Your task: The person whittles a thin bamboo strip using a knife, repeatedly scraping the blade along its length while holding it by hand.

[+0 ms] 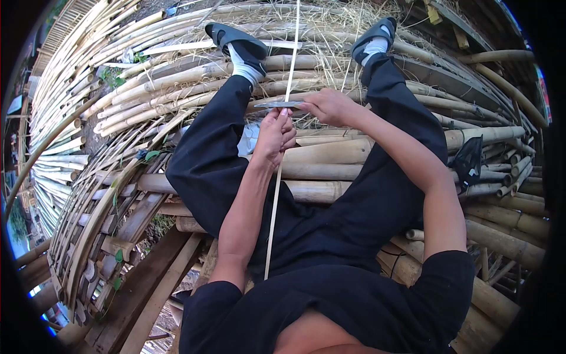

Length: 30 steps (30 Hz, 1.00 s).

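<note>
Head view — our left hand (274, 135) curls its fingers tight around the strip (291, 65); from the strip's right, our right hand (331, 108) clenches the knife (272, 105), blade crossing the strip — our legs (206, 141) flank it, poles (323, 152) lie beneath.

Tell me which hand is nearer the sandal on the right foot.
Right. The right hand, gripping a blade, is below and left of the sandal in the picture; the left hand, holding the pale strip, is lower and farther left.
</note>
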Each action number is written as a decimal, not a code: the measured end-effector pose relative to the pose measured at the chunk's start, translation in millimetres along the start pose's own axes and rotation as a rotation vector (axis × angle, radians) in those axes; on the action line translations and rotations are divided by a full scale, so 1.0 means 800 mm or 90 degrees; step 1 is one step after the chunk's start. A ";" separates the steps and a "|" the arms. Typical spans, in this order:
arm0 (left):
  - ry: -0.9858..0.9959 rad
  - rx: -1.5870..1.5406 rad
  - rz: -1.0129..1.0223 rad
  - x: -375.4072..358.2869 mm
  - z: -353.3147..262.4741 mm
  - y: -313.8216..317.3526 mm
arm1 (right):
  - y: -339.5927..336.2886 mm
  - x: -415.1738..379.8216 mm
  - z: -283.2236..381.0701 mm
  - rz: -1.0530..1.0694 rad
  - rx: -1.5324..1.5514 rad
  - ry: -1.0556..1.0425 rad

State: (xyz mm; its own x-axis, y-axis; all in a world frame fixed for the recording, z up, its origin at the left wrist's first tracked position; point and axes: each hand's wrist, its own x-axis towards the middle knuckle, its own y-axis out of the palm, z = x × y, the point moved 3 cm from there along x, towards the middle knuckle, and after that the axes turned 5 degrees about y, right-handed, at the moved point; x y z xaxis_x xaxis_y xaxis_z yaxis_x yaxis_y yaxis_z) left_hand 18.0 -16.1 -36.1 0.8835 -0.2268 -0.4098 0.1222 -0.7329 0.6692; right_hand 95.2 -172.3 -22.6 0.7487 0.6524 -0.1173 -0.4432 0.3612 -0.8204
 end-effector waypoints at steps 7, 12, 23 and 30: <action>-0.024 0.021 -0.032 0.008 0.010 -0.013 | 0.020 0.011 -0.032 0.005 -0.027 0.021; -0.092 0.063 -0.022 -0.017 0.018 -0.017 | -0.016 0.015 -0.110 -0.007 -0.099 0.169; 0.017 0.179 -0.026 0.009 0.008 -0.001 | 0.011 0.022 -0.038 -0.058 0.434 0.326; 0.029 0.251 0.034 0.012 0.011 0.006 | 0.003 0.014 -0.025 -0.051 0.728 0.349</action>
State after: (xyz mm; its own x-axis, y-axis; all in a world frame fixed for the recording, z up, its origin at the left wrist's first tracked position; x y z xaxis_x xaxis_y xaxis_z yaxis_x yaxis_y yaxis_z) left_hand 23.3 -27.6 -42.3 0.9045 -0.2488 -0.3463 -0.0997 -0.9130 0.3956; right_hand 112.4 -177.1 -36.7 0.7770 0.3400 -0.5298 -0.3527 0.9322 0.0810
